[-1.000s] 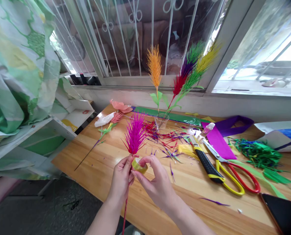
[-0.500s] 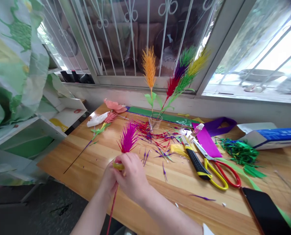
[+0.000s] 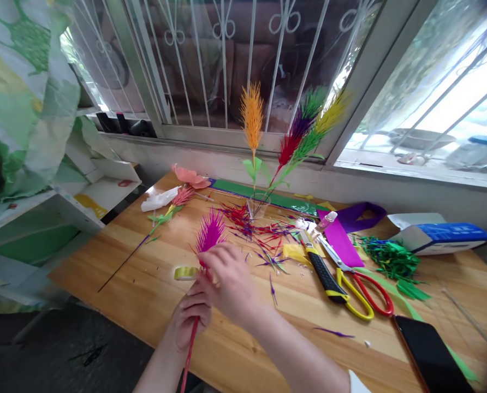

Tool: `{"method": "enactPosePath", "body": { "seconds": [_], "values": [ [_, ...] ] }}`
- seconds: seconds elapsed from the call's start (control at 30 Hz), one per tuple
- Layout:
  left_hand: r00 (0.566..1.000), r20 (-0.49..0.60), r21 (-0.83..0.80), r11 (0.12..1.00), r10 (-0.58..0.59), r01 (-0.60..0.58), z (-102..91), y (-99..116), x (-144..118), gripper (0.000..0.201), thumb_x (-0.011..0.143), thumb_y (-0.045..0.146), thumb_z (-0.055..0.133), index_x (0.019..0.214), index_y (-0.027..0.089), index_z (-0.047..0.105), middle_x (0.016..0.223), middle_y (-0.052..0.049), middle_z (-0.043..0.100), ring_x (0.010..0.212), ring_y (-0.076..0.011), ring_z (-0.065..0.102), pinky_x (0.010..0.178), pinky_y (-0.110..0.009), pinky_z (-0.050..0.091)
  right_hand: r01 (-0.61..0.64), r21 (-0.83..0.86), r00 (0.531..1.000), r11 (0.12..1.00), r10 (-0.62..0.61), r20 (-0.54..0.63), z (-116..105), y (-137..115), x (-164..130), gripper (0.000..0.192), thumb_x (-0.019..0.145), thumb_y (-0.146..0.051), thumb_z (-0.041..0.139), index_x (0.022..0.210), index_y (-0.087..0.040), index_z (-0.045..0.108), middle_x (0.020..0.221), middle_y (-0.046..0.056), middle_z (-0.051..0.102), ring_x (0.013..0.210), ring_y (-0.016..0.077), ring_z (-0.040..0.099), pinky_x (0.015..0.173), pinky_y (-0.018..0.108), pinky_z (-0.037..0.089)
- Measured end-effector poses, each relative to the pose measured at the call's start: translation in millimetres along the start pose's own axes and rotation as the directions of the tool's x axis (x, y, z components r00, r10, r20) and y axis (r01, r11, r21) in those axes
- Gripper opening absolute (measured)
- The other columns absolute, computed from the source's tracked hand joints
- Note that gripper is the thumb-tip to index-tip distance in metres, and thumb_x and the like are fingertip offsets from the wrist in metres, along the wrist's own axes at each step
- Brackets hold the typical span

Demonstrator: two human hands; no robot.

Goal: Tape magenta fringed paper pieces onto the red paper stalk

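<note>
My left hand [image 3: 193, 312] is closed around the thin red stem [image 3: 189, 355] of a handmade magenta plume, which is held upright. Bristly magenta spikes [image 3: 211, 229] fan out at its top. My right hand [image 3: 229, 281] crosses above the left, its fingers curled at the base of the spikes and partly hiding the upper stem. Beside these fingers, on the left, a small yellow roll of tape [image 3: 186, 273] sits against the stem. Its exact support is hidden behind the hands.
Finished plumes [image 3: 251, 117] stand in a clear cup [image 3: 259, 206] by the window. A pink plume [image 3: 182, 195] lies at left. Red and purple snippets [image 3: 243, 218], a cutter [image 3: 323, 270], scissors [image 3: 364, 292], a phone [image 3: 432, 355] and a box [image 3: 444, 234] occupy the table's right side.
The hands have separated somewhat: my left is lower on the stem, my right has shifted slightly rightward. The tape roll, earlier between my fingers, now shows to their left.
</note>
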State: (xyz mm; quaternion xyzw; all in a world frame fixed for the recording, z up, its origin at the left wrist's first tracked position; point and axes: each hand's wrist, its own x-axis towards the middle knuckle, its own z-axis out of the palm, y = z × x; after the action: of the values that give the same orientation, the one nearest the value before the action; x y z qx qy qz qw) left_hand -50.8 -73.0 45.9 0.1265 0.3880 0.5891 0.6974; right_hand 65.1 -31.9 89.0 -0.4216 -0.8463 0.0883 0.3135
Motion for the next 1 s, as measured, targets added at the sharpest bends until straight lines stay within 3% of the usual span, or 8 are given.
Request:
{"method": "enactPosePath", "body": {
  "seconds": [0.07, 0.17, 0.27, 0.4, 0.6, 0.73, 0.9, 1.0],
  "values": [
    [0.990, 0.048, -0.215, 0.966, -0.134, 0.141, -3.5, 6, -5, 0.010, 0.080, 0.009, 0.052, 0.081, 0.017, 0.058, 0.050, 0.008, 0.040, 0.032, 0.0039, 0.032, 0.027, 0.001, 0.020, -0.156, -0.124, 0.987, 0.980, 0.160, 0.016, -11, 37, -3, 0.020, 0.083, -0.028, 0.049, 0.099, -0.020, 0.057, 0.095, 0.005, 0.062, 0.094, 0.0181, 0.051, 0.086, 0.032, 0.039],
    [0.919, 0.225, -0.550, 0.736, -0.324, 0.394, -2.0, 8, -8, 0.017, 0.085, 0.008, 0.042, 0.095, 0.015, 0.054, 0.051, 0.008, 0.041, 0.033, 0.0047, 0.038, 0.027, 0.003, 0.021, -0.267, -0.231, 0.957, 0.936, 0.286, 0.055, -24, 102, -11, 0.015, 0.084, -0.018, 0.047, 0.090, -0.014, 0.059, 0.088, 0.007, 0.064, 0.084, 0.0181, 0.056, 0.078, 0.034, 0.044],
    [0.864, 0.340, -0.665, 0.556, -0.370, 0.500, 4.0, 6, -9, 0.022, 0.088, 0.009, 0.035, 0.106, 0.012, 0.048, 0.053, 0.007, 0.042, 0.035, 0.0025, 0.040, 0.027, 0.000, 0.025, -0.276, -0.328, 0.930, 0.903, 0.338, 0.147, -29, 151, -20, 0.014, 0.084, -0.023, 0.050, 0.089, -0.014, 0.059, 0.091, 0.006, 0.062, 0.085, 0.0171, 0.057, 0.076, 0.035, 0.046],
    [0.832, 0.408, -0.700, 0.457, -0.376, 0.549, 8.3, 1, -10, 0.024, 0.090, 0.013, 0.032, 0.111, 0.010, 0.043, 0.055, 0.006, 0.041, 0.036, 0.0007, 0.040, 0.028, -0.003, 0.028, -0.222, -0.424, 0.909, 0.878, 0.344, 0.235, -27, 177, -30, 0.025, 0.086, -0.030, 0.049, 0.106, -0.015, 0.054, 0.109, 0.007, 0.055, 0.092, 0.0170, 0.056, 0.079, 0.038, 0.047],
    [0.812, 0.451, -0.681, 0.445, -0.370, 0.581, 7.4, -5, -10, 0.027, 0.091, 0.015, 0.028, 0.113, 0.009, 0.041, 0.058, 0.004, 0.042, 0.039, -0.0008, 0.040, 0.029, -0.006, 0.030, -0.180, -0.461, 0.909, 0.869, 0.327, 0.260, -25, 181, -34, 0.025, 0.086, -0.030, 0.048, 0.105, -0.015, 0.053, 0.107, 0.007, 0.056, 0.089, 0.0161, 0.056, 0.076, 0.036, 0.047],
    [0.806, 0.450, -0.659, 0.465, -0.386, 0.591, 10.5, -7, -10, 0.028, 0.091, 0.017, 0.029, 0.113, 0.008, 0.042, 0.059, 0.004, 0.042, 0.040, -0.0015, 0.041, 0.030, -0.006, 0.031, -0.152, -0.419, 0.943, 0.895, 0.258, 0.210, -38, 171, -32, 0.010, 0.082, -0.020, 0.052, 0.082, -0.015, 0.061, 0.087, 0.006, 0.062, 0.085, 0.0184, 0.056, 0.077, 0.035, 0.044],
    [0.807, 0.422, -0.644, 0.490, -0.413, 0.588, 17.5, -6, -10, 0.027, 0.091, 0.020, 0.029, 0.110, 0.008, 0.045, 0.059, 0.003, 0.042, 0.041, -0.0018, 0.041, 0.029, -0.006, 0.030, -0.038, -0.305, 0.987, 0.951, 0.083, 0.137, -73, 115, -18, 0.013, 0.082, -0.020, 0.048, 0.081, -0.019, 0.061, 0.086, 0.006, 0.063, 0.088, 0.0196, 0.052, 0.081, 0.033, 0.039],
    [0.805, 0.406, -0.623, 0.513, -0.434, 0.591, 22.1, -6, -10, 0.027, 0.091, 0.020, 0.028, 0.107, 0.009, 0.046, 0.058, 0.004, 0.040, 0.040, -0.0019, 0.040, 0.029, -0.005, 0.030, 0.204, -0.166, 0.974, 0.965, -0.183, 0.136, -90, 69, -3, 0.014, 0.084, -0.019, 0.046, 0.080, -0.019, 0.060, 0.085, 0.005, 0.063, 0.089, 0.0185, 0.049, 0.082, 0.031, 0.036]
  ]
}}
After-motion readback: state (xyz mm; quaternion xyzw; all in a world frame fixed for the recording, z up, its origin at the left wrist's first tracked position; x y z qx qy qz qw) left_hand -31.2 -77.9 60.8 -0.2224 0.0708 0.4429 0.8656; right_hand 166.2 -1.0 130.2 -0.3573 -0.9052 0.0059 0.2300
